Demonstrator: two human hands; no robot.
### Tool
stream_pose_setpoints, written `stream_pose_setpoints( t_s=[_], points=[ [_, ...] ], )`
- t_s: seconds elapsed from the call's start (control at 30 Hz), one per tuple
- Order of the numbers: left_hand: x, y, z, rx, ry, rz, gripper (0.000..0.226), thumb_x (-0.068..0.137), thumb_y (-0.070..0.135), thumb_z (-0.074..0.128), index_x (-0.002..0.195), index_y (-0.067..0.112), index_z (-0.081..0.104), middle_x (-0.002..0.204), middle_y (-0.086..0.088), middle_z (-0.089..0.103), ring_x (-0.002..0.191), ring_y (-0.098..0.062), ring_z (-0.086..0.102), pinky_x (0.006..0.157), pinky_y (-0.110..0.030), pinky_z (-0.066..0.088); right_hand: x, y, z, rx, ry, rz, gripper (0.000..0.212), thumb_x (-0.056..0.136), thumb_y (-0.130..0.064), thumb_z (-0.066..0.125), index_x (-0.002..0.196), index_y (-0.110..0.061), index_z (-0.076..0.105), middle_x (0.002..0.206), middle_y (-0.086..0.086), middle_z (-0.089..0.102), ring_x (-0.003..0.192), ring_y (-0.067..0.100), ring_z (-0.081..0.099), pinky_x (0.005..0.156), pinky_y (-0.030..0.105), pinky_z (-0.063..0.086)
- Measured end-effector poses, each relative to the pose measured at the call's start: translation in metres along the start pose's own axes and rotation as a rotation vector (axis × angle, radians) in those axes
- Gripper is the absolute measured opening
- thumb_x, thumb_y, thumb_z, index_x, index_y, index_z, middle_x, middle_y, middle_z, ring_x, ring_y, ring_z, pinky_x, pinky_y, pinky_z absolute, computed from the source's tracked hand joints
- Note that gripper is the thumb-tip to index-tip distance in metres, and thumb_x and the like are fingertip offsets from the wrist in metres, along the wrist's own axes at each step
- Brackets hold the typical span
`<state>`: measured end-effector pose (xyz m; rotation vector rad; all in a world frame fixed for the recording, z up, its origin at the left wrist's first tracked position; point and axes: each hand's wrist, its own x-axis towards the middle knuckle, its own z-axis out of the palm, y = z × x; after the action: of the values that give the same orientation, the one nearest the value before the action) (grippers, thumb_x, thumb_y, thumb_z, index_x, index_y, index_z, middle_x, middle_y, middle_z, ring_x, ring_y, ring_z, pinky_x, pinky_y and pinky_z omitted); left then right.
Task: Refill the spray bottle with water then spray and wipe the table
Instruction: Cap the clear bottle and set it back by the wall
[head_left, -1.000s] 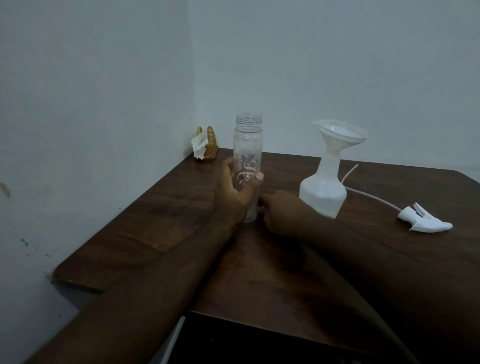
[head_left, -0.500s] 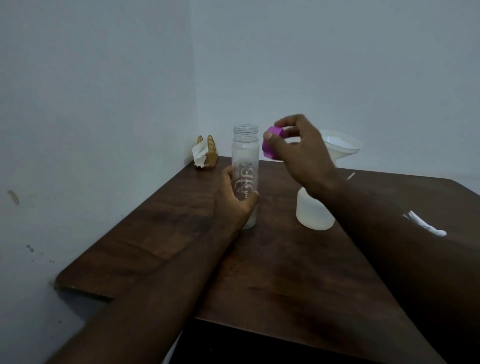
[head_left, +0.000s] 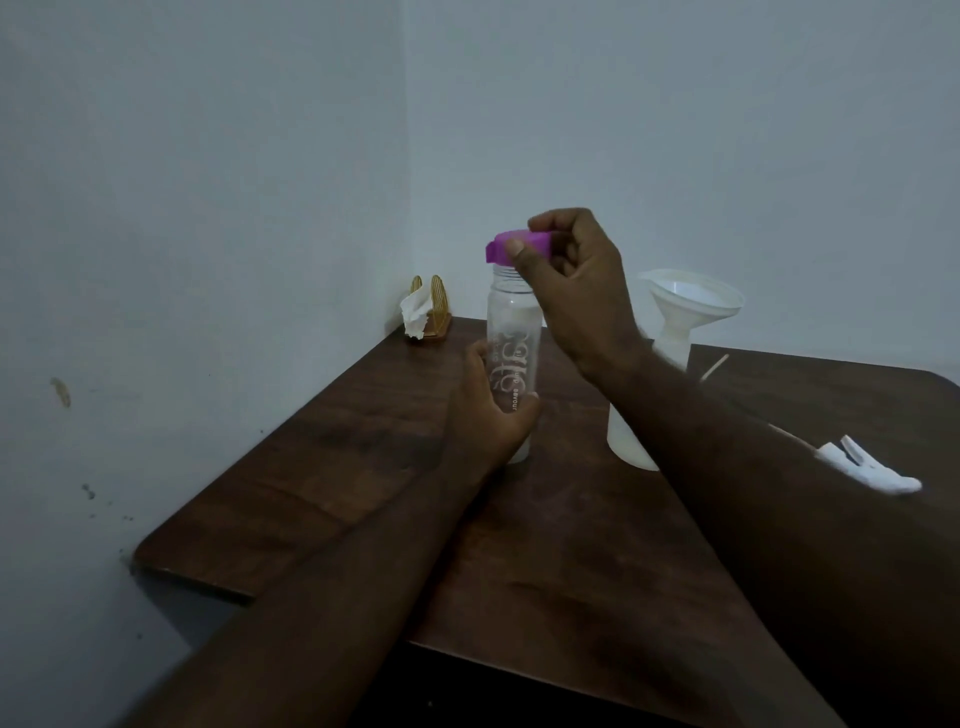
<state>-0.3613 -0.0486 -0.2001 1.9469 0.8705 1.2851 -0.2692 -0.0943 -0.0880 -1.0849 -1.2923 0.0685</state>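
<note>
Your left grip (head_left: 488, 410) clamps the bottle (head_left: 511, 322) steady on the desk (head_left: 363, 467) so your right grip (head_left: 571, 280), pinching the cap (head_left: 530, 242) over its mouth, can seat it squarely.

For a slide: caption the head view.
Right hand holds purple cap at mouth of clear bottle; left hand grips its body.

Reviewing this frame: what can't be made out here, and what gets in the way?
Head view, the only one:
- The spray bottle is mostly behind the right arm, so its fill level is unreadable.
- The spray head is blurred and partly covered by that arm.
- The right hand covers part of the purple cap, so its seating on the clear bottle is unclear.
- The left hand hides part of that bottle's print.
</note>
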Motion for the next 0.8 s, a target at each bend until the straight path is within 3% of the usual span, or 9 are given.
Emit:
stream_pose_setpoints(
  t_s=[0.13, 0.3, 0.57, 0.73, 0.8],
  points=[
    [-0.0003, -0.0007, -0.0013, -0.002, -0.011, 0.008, 0.074, 0.081, 0.018, 0.074, 0.14, 0.013, 0.031, 0.12, 0.007, 0.048, 0.095, 0.004, 0.049, 0.073, 0.005, 0.038, 0.0012, 0.0076, -0.0028, -0.045, -0.076, 0.029, 0.033, 0.084, -0.023, 0.076, 0.108, -0.014, 0.057, 0.111, 0.007, 0.066, 0.102, 0.022, 0.066, 0.089, 0.04, 0.057],
    [0.0008, 0.0013, -0.0018, 0.025, -0.008, 0.008, 0.074, 0.082, 0.019, 0.074, 0.141, 0.011, 0.031, 0.122, 0.008, 0.044, 0.103, 0.001, 0.043, 0.071, 0.01, 0.029, 0.0084, 0.0044, -0.0093, -0.166, -0.192, 0.016, 0.037, 0.09, -0.024, 0.071, 0.124, -0.018, 0.058, 0.119, -0.002, 0.061, 0.105, 0.013, 0.062, 0.087, 0.022, 0.056],
    [0.0016, -0.0018, 0.0019, -0.019, -0.001, 0.01, 0.076, 0.078, 0.02, 0.074, 0.14, 0.012, 0.03, 0.127, -0.003, 0.052, 0.108, -0.01, 0.055, 0.087, -0.016, 0.047, 0.0008, 0.006, -0.0045, -0.147, -0.132, -0.006, 0.033, 0.09, -0.016, 0.068, 0.122, -0.015, 0.063, 0.116, -0.006, 0.063, 0.104, 0.01, 0.062, 0.087, 0.02, 0.055],
    [0.0006, 0.0, 0.001, 0.017, 0.004, 0.019, 0.074, 0.081, 0.019, 0.073, 0.141, 0.011, 0.029, 0.125, 0.003, 0.048, 0.105, -0.004, 0.047, 0.076, 0.004, 0.034, 0.0002, 0.0057, -0.0019, -0.152, -0.088, 0.002, 0.034, 0.086, -0.02, 0.073, 0.119, -0.015, 0.063, 0.114, -0.006, 0.063, 0.1, 0.01, 0.061, 0.081, 0.018, 0.055],
    [0.0004, 0.0009, -0.0001, 0.017, 0.004, 0.021, 0.075, 0.081, 0.019, 0.073, 0.141, 0.011, 0.029, 0.125, 0.003, 0.048, 0.107, -0.006, 0.049, 0.086, -0.001, 0.039, 0.0014, 0.0049, -0.0038, -0.16, -0.117, 0.006, 0.033, 0.087, -0.019, 0.072, 0.119, -0.014, 0.062, 0.113, -0.006, 0.063, 0.099, 0.008, 0.061, 0.083, 0.017, 0.054]
  ],
)
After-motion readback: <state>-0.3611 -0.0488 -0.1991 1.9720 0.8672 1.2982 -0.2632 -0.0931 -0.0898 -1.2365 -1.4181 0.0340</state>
